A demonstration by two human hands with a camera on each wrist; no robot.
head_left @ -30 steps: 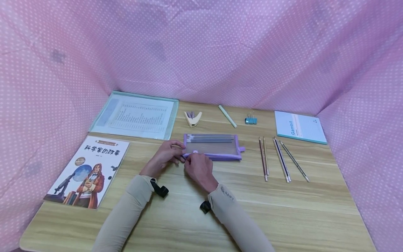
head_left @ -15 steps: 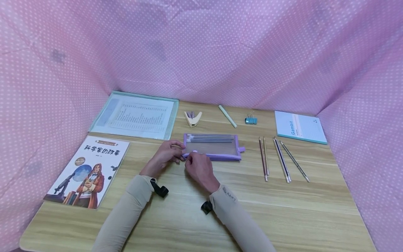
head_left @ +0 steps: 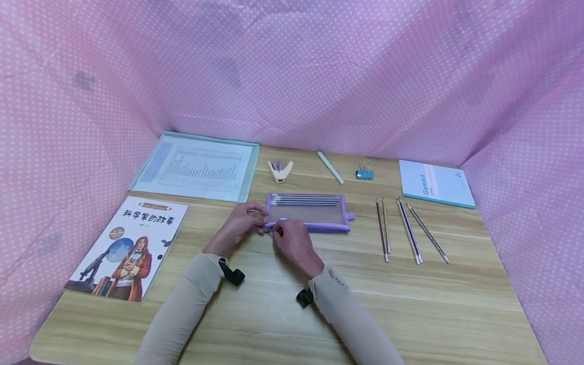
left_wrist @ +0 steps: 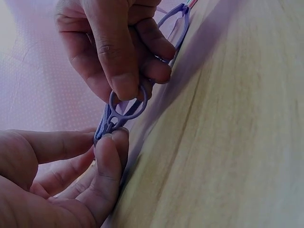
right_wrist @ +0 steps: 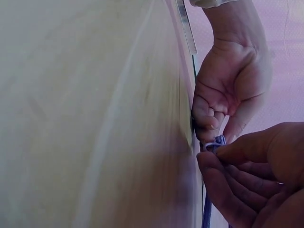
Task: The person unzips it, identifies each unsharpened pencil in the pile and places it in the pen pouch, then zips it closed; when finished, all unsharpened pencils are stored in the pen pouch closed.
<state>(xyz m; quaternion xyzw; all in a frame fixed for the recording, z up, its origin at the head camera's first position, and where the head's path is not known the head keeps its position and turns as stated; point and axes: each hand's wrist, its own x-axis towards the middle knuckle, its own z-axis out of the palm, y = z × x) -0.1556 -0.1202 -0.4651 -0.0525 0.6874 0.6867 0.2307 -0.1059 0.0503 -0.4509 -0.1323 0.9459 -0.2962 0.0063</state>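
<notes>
A purple-edged mesh pencil case (head_left: 303, 214) lies mid-table with several pencils (head_left: 305, 202) inside, along its far edge. At its front left corner my left hand (head_left: 239, 221) pinches the end of the zipper between thumb and fingers. Beside it, my right hand (head_left: 295, 244) pinches the zipper's ring-shaped pull (left_wrist: 127, 117), and the left wrist view shows thumb and fingertips on the ring. Both hands meet close together at this corner. In the right wrist view the pull is mostly covered by the fingers.
Loose pencils (head_left: 387, 228) lie to the right. Behind are a stapler (head_left: 280, 173), a pale green pen (head_left: 330, 168), a binder clip (head_left: 364, 174) and a notebook (head_left: 449, 186). A document folder (head_left: 205, 170) and a book (head_left: 132, 248) lie left. Pink cloth (head_left: 292, 76) surrounds the table.
My right hand has shifted slightly right and toward the front, leaving a small gap between the hands at the case's corner. The left hand and the case have stayed put.
</notes>
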